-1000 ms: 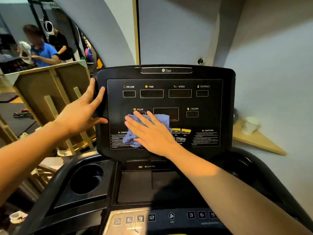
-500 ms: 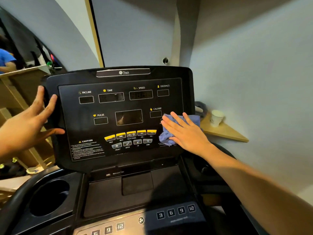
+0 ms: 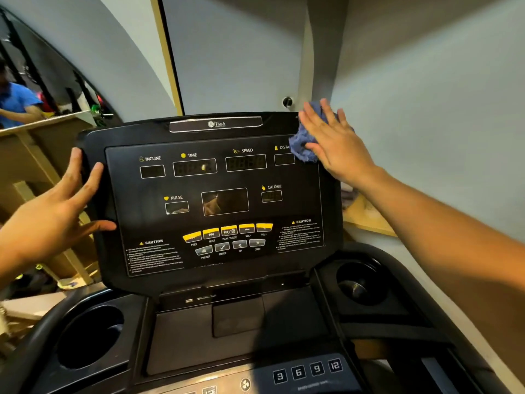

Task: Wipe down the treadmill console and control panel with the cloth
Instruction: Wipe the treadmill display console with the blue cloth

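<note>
The black treadmill console [image 3: 216,194] stands upright in front of me, with dark display windows and a row of yellow and grey buttons [image 3: 227,237]. My right hand [image 3: 335,143] lies flat on a crumpled blue cloth [image 3: 304,146], pressing it against the console's top right corner, over the distance label. My left hand [image 3: 56,211] rests with spread fingers on the console's left edge. Below lies the lower control panel [image 3: 306,371] with numbered keys.
Round cup holders sit at lower left [image 3: 91,336] and lower right [image 3: 360,282]. A wooden shelf [image 3: 366,217] juts from the grey wall on the right. A wooden frame [image 3: 34,166] stands at left, with a person in blue [image 3: 17,103] behind it.
My right hand has slid the cloth from the lower middle of the panel to its right side, then up to the top right corner. My left hand stays on the left edge.
</note>
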